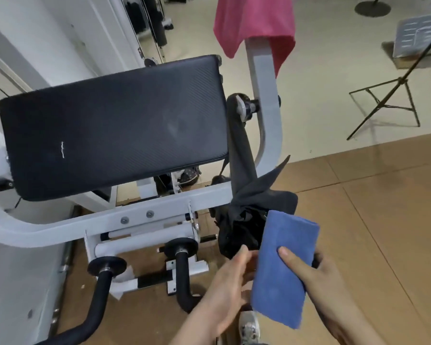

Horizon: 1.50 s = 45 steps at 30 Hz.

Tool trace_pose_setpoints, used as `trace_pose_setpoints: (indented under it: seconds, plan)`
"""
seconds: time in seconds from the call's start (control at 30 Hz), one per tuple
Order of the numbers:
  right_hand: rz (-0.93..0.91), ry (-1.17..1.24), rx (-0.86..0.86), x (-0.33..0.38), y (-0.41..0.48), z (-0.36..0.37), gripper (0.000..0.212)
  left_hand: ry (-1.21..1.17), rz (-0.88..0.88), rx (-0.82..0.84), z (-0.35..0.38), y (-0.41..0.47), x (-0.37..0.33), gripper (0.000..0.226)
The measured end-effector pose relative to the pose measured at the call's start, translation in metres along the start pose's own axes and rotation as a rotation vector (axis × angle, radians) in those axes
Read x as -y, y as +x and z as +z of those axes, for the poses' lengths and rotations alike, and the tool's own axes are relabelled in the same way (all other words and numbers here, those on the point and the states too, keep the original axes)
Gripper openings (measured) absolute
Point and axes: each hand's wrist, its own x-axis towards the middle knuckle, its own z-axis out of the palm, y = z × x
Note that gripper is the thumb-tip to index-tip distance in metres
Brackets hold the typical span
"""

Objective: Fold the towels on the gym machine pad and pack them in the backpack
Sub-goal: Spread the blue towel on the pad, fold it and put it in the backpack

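A folded blue towel is held in my right hand, thumb on top and fingers hidden beneath it. Its upper end points at the open mouth of a black backpack that hangs by its strap from the machine's frame. My left hand is beside the towel's left edge, fingers straight, with its fingertips at the backpack's opening. A pink towel hangs over the grey upright post at the top. The black machine pad has nothing on it.
The white frame bar runs below the pad, with black curved handles lower left. A tripod stand stands on the floor to the right. My shoe shows on the brown floor mat.
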Motion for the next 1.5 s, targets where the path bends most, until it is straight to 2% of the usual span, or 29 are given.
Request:
trace_pose_setpoints:
  seconds: [0.07, 0.13, 0.2, 0.3, 0.37, 0.43, 0.5, 0.57, 0.67, 0.73, 0.8, 0.9, 0.93, 1.0, 1.03, 1.07, 1.17, 1.23, 1.27, 1.37, 1.43, 1.5]
  plan:
    - [-0.017, -0.016, -0.111, -0.011, 0.003, 0.005, 0.026, 0.116, 0.049, 0.076, -0.001, 0.004, -0.003, 0.033]
    - [0.029, -0.030, -0.131, -0.019, 0.007, 0.011, 0.025, 0.168, 0.056, 0.057, 0.005, 0.011, -0.003, 0.029]
    - [0.110, -0.002, -0.049, -0.017, 0.013, 0.019, 0.028, 0.080, 0.059, -0.029, 0.005, 0.019, 0.001, 0.024]
    - [0.208, 0.021, 0.109, -0.013, 0.028, 0.027, 0.021, -0.006, 0.018, -0.148, -0.008, 0.037, -0.004, 0.024]
    - [0.172, -0.080, 0.089, -0.012, 0.040, 0.034, 0.020, -0.041, -0.035, -0.137, -0.022, 0.055, -0.005, 0.029]
    - [0.127, -0.161, -0.019, -0.013, 0.051, 0.042, 0.016, -0.043, -0.057, -0.187, -0.037, 0.080, -0.007, 0.034]
    - [0.109, -0.194, -0.118, -0.014, 0.060, 0.050, 0.011, 0.124, -0.056, -0.388, -0.054, 0.114, -0.002, 0.036]
    - [0.088, -0.197, -0.170, -0.015, 0.065, 0.056, 0.008, 0.487, -0.114, -0.510, -0.070, 0.149, 0.008, 0.058]
    - [0.068, -0.235, -0.199, -0.023, 0.065, 0.054, 0.022, 0.802, -0.251, -0.516, -0.084, 0.190, 0.031, 0.072]
    - [0.041, -0.289, -0.224, -0.030, 0.065, 0.047, 0.040, 0.893, -0.321, -0.495, -0.093, 0.207, 0.044, 0.063]
    - [-0.048, -0.470, -0.246, -0.036, 0.065, 0.039, 0.049, 0.818, -0.304, -0.469, -0.097, 0.212, 0.050, 0.039]
    - [-0.237, -1.016, -0.289, -0.036, 0.071, 0.023, 0.040, 0.472, -0.189, -0.409, -0.086, 0.196, 0.036, 0.035]
    - [-0.247, -1.106, -0.310, -0.033, 0.074, 0.020, 0.033, 0.357, -0.153, -0.398, -0.078, 0.186, 0.024, 0.038]
    - [-0.280, -1.136, -0.333, -0.025, 0.082, 0.010, 0.020, 0.166, -0.099, -0.396, -0.063, 0.166, 0.001, 0.043]
    - [-0.310, -1.173, -0.333, -0.020, 0.084, 0.005, 0.022, 0.068, -0.096, -0.398, -0.053, 0.153, -0.011, 0.041]
    - [-0.341, -1.255, -0.292, -0.017, 0.084, -0.001, 0.030, -0.037, -0.091, -0.392, -0.041, 0.139, -0.024, 0.036]
    - [-0.331, -1.407, -0.026, -0.001, 0.066, -0.016, 0.078, -0.210, -0.050, -0.382, -0.001, 0.095, -0.050, 0.023]
    - [-0.365, -1.517, 0.083, 0.008, 0.047, -0.026, 0.090, -0.327, 0.003, -0.378, 0.023, 0.072, -0.063, 0.026]
    - [-0.453, -1.567, 0.087, 0.009, 0.042, -0.034, 0.081, -0.368, 0.025, -0.384, 0.035, 0.063, -0.069, 0.027]
    - [-0.590, -1.504, 0.006, 0.004, 0.041, -0.069, 0.032, -0.320, 0.069, -0.453, 0.060, 0.043, -0.082, 0.024]
    - [-0.627, -1.452, 0.013, 0.007, 0.046, -0.092, 0.022, -0.170, 0.075, -0.572, 0.064, 0.036, -0.091, 0.023]
    - [-0.719, -1.458, 0.049, 0.015, 0.041, -0.101, 0.024, 0.031, 0.083, -0.711, 0.062, 0.034, -0.099, 0.028]
